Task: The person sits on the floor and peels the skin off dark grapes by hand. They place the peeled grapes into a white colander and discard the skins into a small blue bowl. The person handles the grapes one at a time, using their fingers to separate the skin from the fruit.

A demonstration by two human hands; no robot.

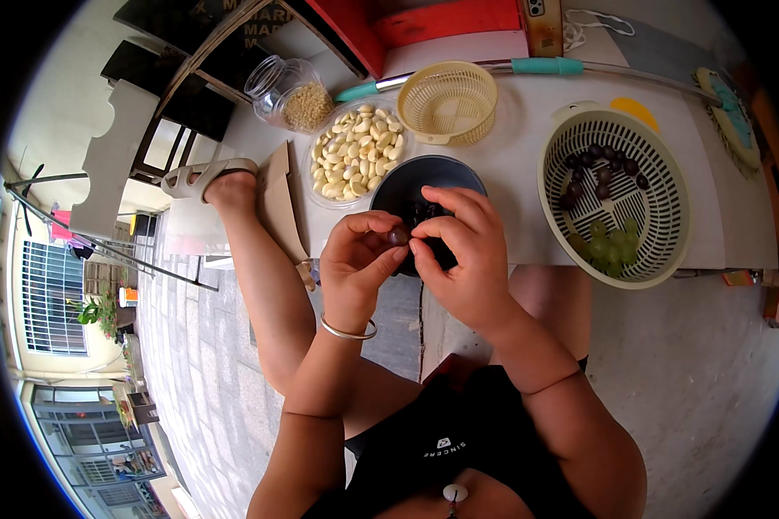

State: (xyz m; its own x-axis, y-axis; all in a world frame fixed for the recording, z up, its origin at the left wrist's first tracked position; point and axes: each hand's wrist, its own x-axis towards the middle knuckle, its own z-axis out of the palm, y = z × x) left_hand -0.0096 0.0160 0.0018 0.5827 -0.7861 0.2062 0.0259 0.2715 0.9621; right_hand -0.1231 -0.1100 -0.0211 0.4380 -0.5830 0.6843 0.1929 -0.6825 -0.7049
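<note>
A dark red grape is held between the thumb and fingers of my left hand, which wears a bangle. From the other side my right hand closes its thumb and forefinger on the grape's edge; whether they pinch skin or stem is too small to tell. Both hands are over a dark blue-grey bowl, where several dark grapes lie, partly hidden by my fingers. To the right, a pale oval colander has dark grapes at its far side and green grapes near me.
A clear tub of peeled garlic cloves adjoins the bowl. Behind stand a jar of small beige pieces and a yellow basket. A long pole crosses the table's back, near a phone and a red box.
</note>
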